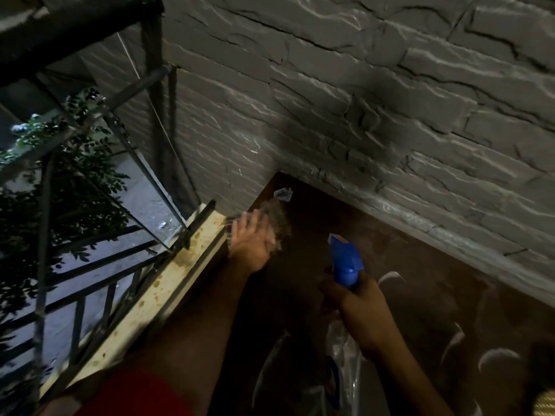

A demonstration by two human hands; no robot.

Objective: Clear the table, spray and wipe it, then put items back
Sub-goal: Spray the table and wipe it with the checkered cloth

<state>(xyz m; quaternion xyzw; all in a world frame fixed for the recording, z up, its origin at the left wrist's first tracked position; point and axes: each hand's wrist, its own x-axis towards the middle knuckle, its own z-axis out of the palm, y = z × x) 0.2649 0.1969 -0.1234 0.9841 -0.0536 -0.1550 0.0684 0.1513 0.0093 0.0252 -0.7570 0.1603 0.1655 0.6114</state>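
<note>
Right hand (pixel 360 307) grips the spray bottle (pixel 345 259), nozzle aimed 11 o'clock at the table (pixel 420 280). Left hand (pixel 250 238), fingers spread but blurry, presses a cloth (pixel 277 217), prob wiping.

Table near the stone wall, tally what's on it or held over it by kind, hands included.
Hands: 2, left and right
Spray bottle, blue head: 1
Blurred cloth under the left hand: 1
Small white-and-blue scrap at the far corner: 1
Total: 5

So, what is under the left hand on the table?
A blurred, pale cloth lies under the left hand on the brown table. The table surface beneath the cloth is covered.
</note>
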